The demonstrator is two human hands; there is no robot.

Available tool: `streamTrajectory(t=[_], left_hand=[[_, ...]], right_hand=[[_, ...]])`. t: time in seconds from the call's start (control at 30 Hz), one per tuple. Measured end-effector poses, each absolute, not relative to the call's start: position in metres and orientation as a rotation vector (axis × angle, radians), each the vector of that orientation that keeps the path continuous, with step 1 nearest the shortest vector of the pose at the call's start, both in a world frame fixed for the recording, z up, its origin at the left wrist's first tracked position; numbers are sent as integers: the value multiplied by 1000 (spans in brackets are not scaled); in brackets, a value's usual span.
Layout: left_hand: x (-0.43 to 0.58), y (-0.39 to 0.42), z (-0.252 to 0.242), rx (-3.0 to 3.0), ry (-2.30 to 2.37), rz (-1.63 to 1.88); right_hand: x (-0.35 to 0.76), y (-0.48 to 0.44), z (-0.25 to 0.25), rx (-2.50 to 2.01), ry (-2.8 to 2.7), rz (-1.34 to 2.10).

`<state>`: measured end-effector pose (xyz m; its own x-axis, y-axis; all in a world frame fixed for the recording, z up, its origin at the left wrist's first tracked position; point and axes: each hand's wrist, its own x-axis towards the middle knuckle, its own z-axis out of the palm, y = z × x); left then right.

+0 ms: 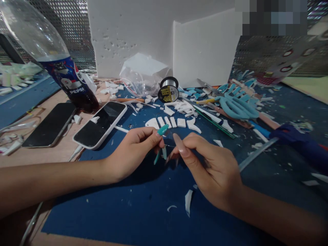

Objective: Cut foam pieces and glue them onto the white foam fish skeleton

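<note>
My left hand (139,147) and my right hand (210,164) are close together over the blue mat (123,208), fingers pinched. A thin line (170,146) runs between their fingertips. Long nails, teal on the left and pinkish on the right, partly cover what the fingers grip. Just behind the hands, white foam pieces (181,123) lie in a row shaped like a fish, with a head piece at the left and a tail at the right. Farther back stands a spool of clear line (168,90) with a black and yellow label.
Two phones (102,124) and a Pepsi bottle (74,82) are at the left. Blue scissors (238,106), foam scraps and a dark blue glue gun (294,143) lie at the right. White foam boards (205,51) stand at the back. Small scraps (188,202) dot the mat in front.
</note>
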<state>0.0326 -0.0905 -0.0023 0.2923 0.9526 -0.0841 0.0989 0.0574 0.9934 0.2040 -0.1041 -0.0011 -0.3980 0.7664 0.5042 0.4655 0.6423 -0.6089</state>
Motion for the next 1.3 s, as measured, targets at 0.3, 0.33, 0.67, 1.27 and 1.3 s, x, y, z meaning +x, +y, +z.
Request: streamTrajectory(t=[0.3, 0.33, 0.67, 1.27, 1.3], left_hand=[[33, -90, -3, 1348, 1066, 902], [32, -90, -3, 1354, 1066, 904], [33, -90, -3, 1341, 1052, 936], [35, -91, -1, 1471, 1229, 917], [34, -90, -1, 1465, 1216, 915]], right_hand=[[204, -103, -2, -955, -2071, 469], [204, -103, -2, -957, -2073, 465], [202, -102, -2, -1006, -2078, 417], [202, -91, -7, -1006, -1968, 1224], [202, -90, -7, -990, -1942, 1264]])
